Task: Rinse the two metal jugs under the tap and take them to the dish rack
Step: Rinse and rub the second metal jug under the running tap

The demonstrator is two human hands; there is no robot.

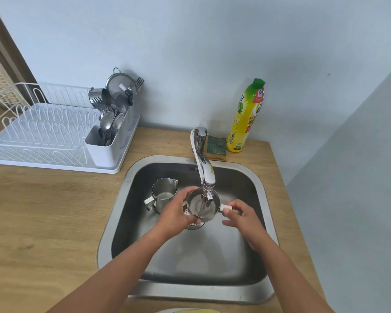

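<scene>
Under the spout of the chrome tap [203, 163] I hold a metal jug [199, 205] upright over the sink [145, 168]. My left hand [175, 213] wraps its left wall. My right hand [242, 216] grips its white handle on the right. A thin stream runs from the spout into the jug. The second metal jug [164, 195] stands upright on the sink floor to the left, its spout facing away and its white handle toward the front left. The white dish rack [54, 134] sits on the wooden counter at the left.
The rack's cutlery holder [110, 132] is full of spoons, forks and a strainer. A green sponge [216, 145] and a yellow dish-soap bottle [246, 118] stand behind the tap. A wall closes in on the right.
</scene>
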